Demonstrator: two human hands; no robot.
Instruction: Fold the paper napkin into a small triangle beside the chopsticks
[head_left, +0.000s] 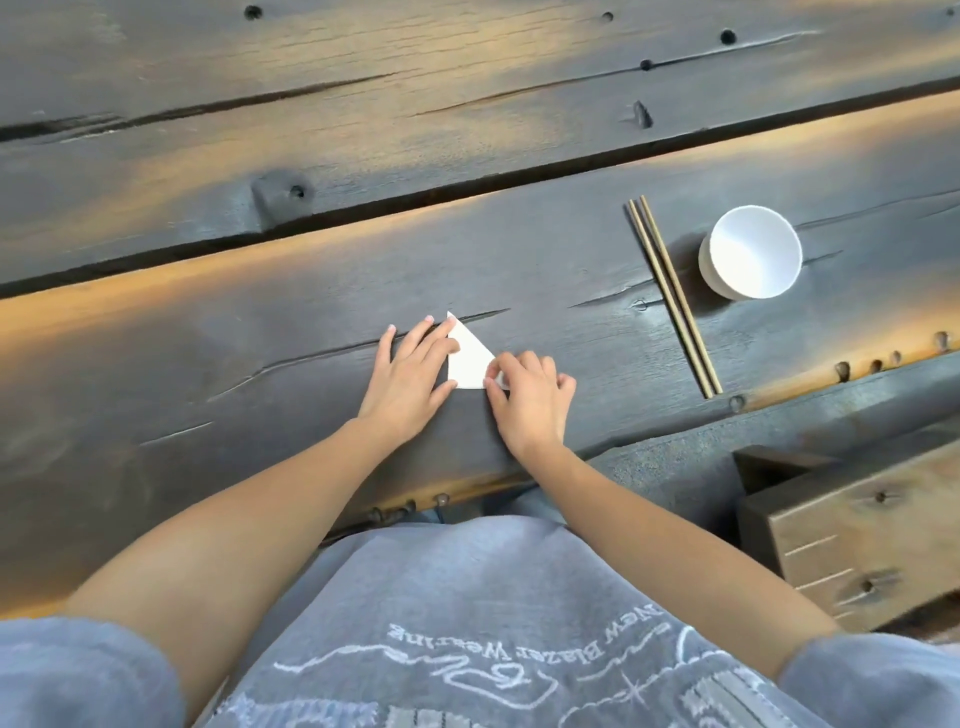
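A white paper napkin (470, 361), folded into a small triangle, lies flat on the dark wooden table (260, 338) in front of me. My left hand (410, 371) presses flat on its left side, fingers spread and covering part of it. My right hand (530, 397) pinches the napkin's lower right corner between thumb and fingers. A pair of wooden chopsticks (672, 296) lies side by side well to the right of the napkin, pointing away from me.
A white bowl (750, 254) stands just right of the chopsticks. The table's front edge runs under my forearms. A wooden bench or block (857, 525) sits lower right, below the table. Wide gaps separate the table planks farther back.
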